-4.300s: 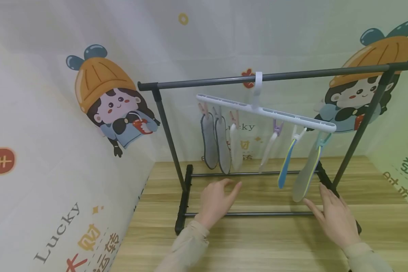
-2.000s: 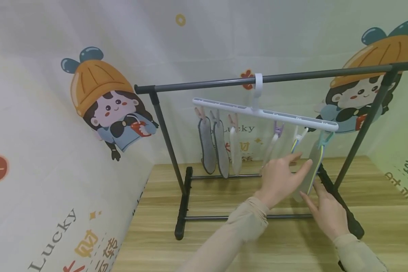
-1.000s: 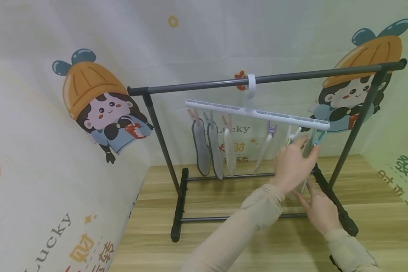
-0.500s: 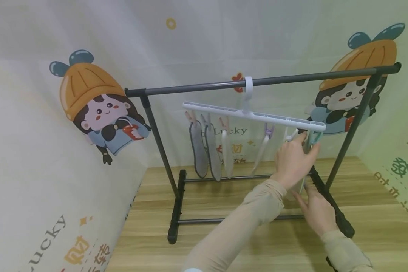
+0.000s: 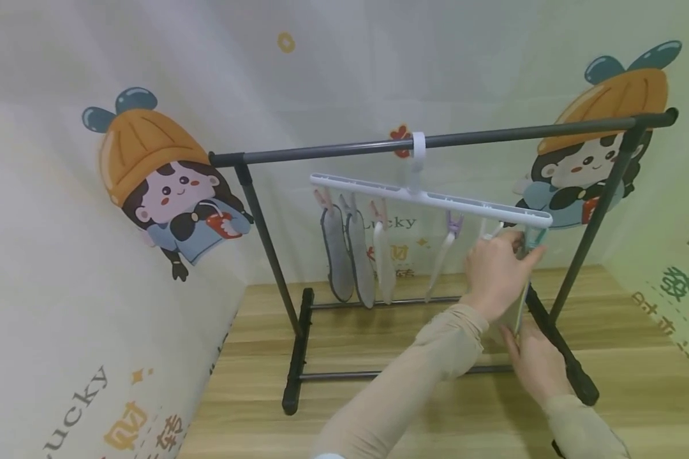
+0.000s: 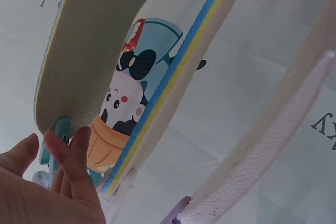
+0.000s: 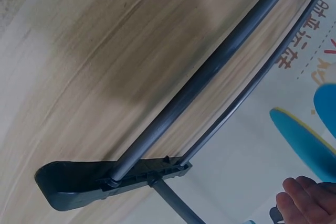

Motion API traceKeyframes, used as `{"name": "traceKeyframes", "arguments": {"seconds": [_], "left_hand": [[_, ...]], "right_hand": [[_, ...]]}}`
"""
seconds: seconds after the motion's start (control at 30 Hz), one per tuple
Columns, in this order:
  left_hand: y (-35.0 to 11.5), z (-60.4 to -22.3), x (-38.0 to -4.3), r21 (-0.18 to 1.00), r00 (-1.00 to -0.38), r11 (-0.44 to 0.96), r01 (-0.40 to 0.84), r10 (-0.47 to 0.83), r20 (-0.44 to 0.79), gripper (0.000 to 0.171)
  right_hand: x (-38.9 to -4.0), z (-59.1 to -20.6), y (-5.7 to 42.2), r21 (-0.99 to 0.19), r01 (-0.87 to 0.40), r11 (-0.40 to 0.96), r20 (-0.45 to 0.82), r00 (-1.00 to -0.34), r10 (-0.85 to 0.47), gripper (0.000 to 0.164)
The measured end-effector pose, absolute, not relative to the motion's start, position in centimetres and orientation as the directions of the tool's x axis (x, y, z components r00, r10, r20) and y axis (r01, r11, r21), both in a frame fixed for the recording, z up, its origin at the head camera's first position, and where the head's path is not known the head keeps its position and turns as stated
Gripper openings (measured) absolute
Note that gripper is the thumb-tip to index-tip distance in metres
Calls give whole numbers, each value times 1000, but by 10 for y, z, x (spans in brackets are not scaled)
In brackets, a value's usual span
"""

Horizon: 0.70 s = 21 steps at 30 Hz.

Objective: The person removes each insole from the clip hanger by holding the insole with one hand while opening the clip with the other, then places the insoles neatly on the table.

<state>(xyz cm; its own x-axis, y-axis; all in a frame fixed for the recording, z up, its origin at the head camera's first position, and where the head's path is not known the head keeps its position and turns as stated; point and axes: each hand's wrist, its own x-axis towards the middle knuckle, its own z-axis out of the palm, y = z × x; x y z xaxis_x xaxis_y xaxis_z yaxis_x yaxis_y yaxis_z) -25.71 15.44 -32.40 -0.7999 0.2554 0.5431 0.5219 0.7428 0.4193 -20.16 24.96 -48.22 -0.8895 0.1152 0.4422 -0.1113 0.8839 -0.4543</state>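
Left hand (image 5: 496, 277) at teal clip (image 5: 533, 239), right hand (image 5: 536, 360) holding insole (image 6: 89, 51)

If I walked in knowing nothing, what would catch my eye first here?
Probably the dark drying rack on the wooden floor, with a white clip hanger hooked on its top bar and shoe insoles dangling from it. At the hanger's right end the left hand reaches up to the teal clip holding the pale green insole, while the right hand touches that insole's lower end. Big cartoon girls in orange hats decorate the walls.
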Motion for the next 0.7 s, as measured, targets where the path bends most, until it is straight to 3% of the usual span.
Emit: {"name": "traceKeyframes", "arguments": {"seconds": [0.37,0.7], "left_hand": [[158,-328,-253,364,-779,782,506,233,582,31],[155,-326,-260,308,-750,799,517,248,613,33]], "right_hand": [[-191,-489,244,-454,-120,883,453,-884,112,27],[-194,-492,240,-364,-191,912,580,-813,62,25]]}}
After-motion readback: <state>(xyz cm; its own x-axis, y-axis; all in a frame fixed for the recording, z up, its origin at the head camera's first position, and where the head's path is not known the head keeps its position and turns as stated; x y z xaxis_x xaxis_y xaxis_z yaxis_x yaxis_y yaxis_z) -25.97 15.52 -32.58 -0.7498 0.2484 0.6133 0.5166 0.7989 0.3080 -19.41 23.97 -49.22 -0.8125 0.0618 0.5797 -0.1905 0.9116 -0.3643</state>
